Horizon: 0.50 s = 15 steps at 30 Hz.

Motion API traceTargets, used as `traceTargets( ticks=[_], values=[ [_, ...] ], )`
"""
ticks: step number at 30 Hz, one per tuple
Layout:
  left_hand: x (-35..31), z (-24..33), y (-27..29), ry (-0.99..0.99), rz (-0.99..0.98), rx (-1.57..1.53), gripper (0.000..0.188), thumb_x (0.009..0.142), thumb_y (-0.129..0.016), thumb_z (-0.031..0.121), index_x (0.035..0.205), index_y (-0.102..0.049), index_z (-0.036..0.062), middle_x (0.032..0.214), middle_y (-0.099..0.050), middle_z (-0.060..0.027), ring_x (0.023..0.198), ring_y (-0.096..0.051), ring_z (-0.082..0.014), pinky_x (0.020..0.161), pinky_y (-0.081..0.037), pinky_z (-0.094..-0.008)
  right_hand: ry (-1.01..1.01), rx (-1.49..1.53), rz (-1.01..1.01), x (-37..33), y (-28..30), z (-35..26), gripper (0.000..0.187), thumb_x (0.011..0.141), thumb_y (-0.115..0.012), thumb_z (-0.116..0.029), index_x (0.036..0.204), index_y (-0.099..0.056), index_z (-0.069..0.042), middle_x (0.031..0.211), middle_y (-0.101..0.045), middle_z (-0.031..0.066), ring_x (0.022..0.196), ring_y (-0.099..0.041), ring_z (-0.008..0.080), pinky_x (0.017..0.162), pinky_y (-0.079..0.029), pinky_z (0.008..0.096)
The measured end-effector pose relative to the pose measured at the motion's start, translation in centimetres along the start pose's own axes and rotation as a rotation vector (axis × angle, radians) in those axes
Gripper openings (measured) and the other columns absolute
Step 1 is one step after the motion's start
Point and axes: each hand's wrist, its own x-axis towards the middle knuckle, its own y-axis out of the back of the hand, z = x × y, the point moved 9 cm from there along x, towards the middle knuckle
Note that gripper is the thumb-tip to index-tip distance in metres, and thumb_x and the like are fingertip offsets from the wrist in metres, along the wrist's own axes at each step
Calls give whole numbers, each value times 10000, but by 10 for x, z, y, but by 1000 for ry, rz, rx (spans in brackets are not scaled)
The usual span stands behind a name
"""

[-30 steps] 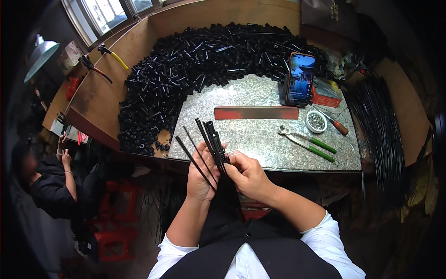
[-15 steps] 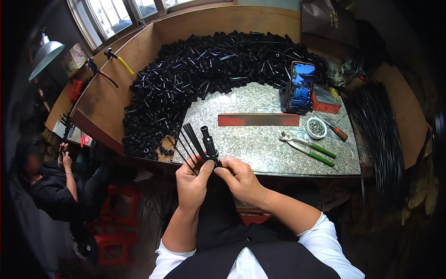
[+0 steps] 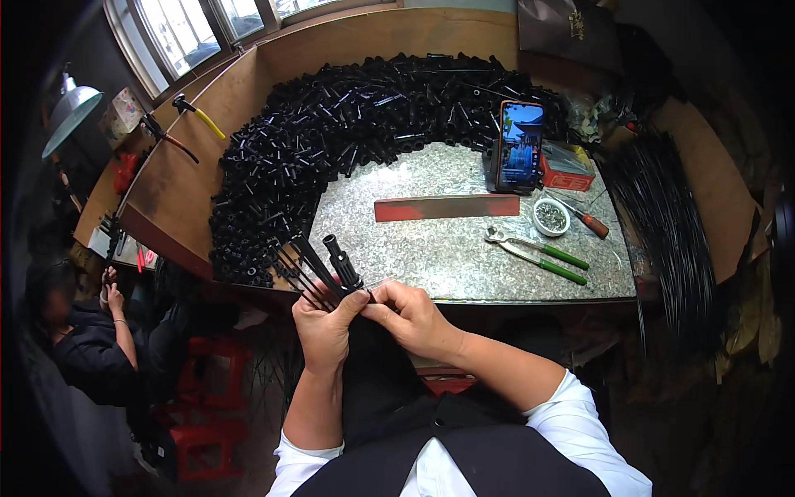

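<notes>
Window (image 3: 175, 37) at upper left bright, panes overexposed. Tabletop (image 3: 410, 176) well lit; small glints across black pile (image 3: 319, 128). Phone (image 3: 522, 145) screen glows. Floor (image 3: 258, 414) dim, detail lost in shadow. Fisheye: wall (image 3: 381, 37) curves, corners fall to black. Left hand (image 3: 325, 330) and right hand (image 3: 418, 321) reasonably sharp; person (image 3: 95, 356) at left soft, dark.

White sleeves (image 3: 580, 439), black vest (image 3: 505, 460), white shirt front (image 3: 435, 474), dark button (image 3: 439, 422)
</notes>
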Motion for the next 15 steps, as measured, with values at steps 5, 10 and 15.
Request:
traceTargets(
  ticks=[5,10,15],
  values=[
    [-4,3,5,-22,1,82,203,759,-725,-53,946,-653,-18,823,-657,-16,711,-595,-72,674,-493,-201,-229,231,-124,-2,-7,15,207,886,-624,-160,794,-502,-21,580,-493,10,491,-467,79,447,-368,256],
    [-6,4,3,-51,-87,110,222,770,-728,-30,975,-645,-20,849,-656,-14,746,-591,-71,693,-483,-205,-319,391,-209,-5,-11,24,208,902,-616,-195,811,-504,-45,605,-499,-11,466,-473,60,415,-368,218],
    [-6,9,3,-86,-178,141,227,786,-722,-2,996,-639,-21,885,-653,-21,783,-592,-81,720,-480,-216,-350,452,-260,-6,-16,27,201,896,-628,-190,811,-514,-47,655,-524,-6,484,-500,65,423,-400,208]
  ],
)
